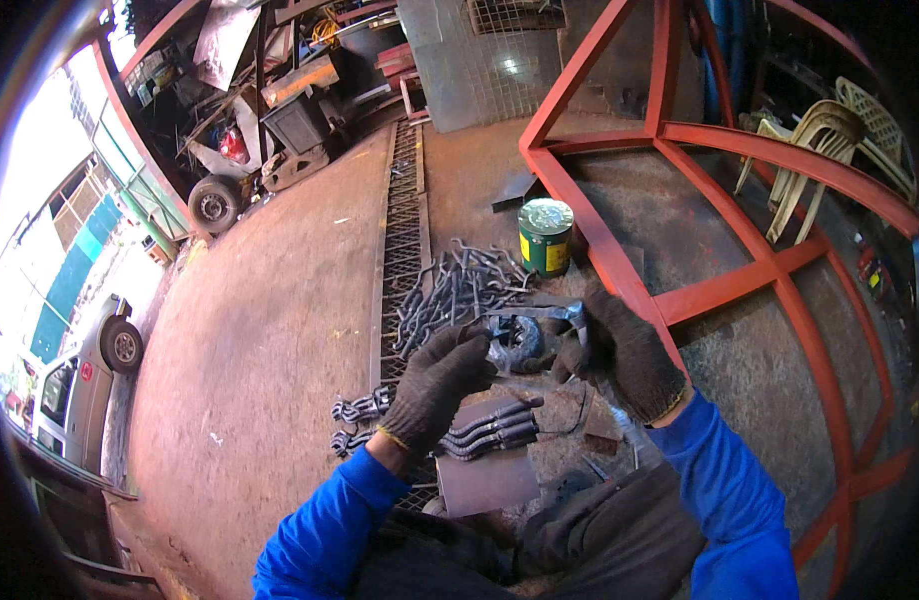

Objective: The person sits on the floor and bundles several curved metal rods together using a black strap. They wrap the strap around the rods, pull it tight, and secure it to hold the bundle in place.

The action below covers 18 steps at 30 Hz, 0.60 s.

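Gripping a grey metal bar between both gloved hands, my left hand clenches its near end and my right hand clasps the far end. Beyond my fingers lie a hook pile and a paint can; below them, bundled hooks on the floor.

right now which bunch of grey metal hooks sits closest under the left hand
The small row of hooks on the flat plate, just below the left hand. The big loose pile lies farther off, beside the paint can.
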Tool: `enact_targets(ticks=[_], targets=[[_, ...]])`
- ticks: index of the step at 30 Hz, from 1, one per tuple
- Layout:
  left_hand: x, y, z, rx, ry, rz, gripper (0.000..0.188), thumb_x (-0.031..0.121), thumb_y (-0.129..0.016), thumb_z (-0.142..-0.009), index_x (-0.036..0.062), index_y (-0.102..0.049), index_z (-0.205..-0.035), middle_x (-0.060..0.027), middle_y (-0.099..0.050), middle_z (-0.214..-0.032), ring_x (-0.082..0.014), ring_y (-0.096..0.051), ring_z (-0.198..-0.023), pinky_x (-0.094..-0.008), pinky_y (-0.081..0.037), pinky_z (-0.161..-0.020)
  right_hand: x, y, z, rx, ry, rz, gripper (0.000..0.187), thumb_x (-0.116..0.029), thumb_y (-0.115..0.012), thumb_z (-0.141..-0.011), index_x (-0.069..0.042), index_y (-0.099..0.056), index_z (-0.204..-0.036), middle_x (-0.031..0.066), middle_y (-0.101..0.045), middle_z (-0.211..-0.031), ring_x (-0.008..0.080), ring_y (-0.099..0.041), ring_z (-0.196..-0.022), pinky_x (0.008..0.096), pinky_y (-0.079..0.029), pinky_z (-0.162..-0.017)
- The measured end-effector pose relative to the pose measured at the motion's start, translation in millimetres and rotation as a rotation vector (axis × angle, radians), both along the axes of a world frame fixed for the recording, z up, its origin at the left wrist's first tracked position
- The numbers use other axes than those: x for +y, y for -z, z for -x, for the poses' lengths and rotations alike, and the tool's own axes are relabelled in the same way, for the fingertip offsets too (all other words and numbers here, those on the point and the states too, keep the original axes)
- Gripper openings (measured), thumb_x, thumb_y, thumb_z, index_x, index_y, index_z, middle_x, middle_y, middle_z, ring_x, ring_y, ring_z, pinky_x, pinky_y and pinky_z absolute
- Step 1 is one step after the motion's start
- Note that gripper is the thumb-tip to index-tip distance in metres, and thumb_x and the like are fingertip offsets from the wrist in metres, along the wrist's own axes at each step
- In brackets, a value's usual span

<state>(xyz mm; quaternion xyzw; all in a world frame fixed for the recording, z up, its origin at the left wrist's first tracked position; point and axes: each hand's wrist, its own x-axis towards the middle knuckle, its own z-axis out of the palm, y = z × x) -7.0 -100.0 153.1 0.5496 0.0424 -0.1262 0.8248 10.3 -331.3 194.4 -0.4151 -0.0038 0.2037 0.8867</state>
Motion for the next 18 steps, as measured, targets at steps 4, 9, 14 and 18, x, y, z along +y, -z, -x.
enact_targets(ticks=[4, 9, 14, 18], targets=[[-5.7, 17.2, -5.1, -0.103, 0.067, -0.324, 0.031, 0.025, -0.060, -0.097, 0.0019, -0.065, -0.117, -0.0030, -0.066, -0.094, -0.0122, -0.061, -0.081, -0.0256, -0.051, -0.073, -10.2, 20.3, -5.7, -0.106, -0.094, 0.221, 0.031, -0.028, -0.048, -0.103, 0.000, -0.062, -0.103, 0.0109, -0.066, -0.086, 0.0181, -0.066, -0.068, 0.0303, -0.056, -0.063], [0.4, 33.6, -8.1, -0.248, 0.159, -0.743, 0.035, 0.029, -0.063, -0.095, 0.0004, -0.069, -0.114, -0.0032, -0.069, -0.086, -0.0096, -0.060, -0.077, -0.0265, -0.049, -0.071, -0.8, 12.0, -0.6, -0.144, -0.113, 0.147, 0.032, -0.023, -0.049, -0.102, 0.001, -0.059, -0.121, 0.0107, -0.068, -0.096, 0.0174, -0.069, -0.078, 0.0295, -0.058, -0.073], [-0.2, 35.6, 1.0, -0.209, 0.265, -0.932, 0.034, 0.032, -0.063, -0.093, 0.0060, -0.070, -0.115, -0.0066, -0.073, -0.088, -0.0116, -0.065, -0.075, -0.0291, -0.051, -0.073, 4.2, 11.2, 2.2, -0.145, -0.095, 0.111, 0.030, -0.016, -0.052, -0.100, 0.000, -0.058, -0.125, 0.0105, -0.068, -0.102, 0.0184, -0.069, -0.090, 0.0289, -0.058, -0.080], [-7.4, 32.1, 1.9, -0.284, 0.362, -0.994, 0.032, 0.033, -0.062, -0.092, 0.0081, -0.072, -0.110, -0.0119, -0.073, -0.089, -0.0172, -0.068, -0.076, -0.0326, -0.051, -0.074, -2.2, 15.4, 1.0, -0.173, -0.162, 0.130, 0.029, -0.016, -0.052, -0.101, -0.001, -0.059, -0.124, 0.0099, -0.068, -0.105, 0.0171, -0.068, -0.092, 0.0284, -0.057, -0.081]])
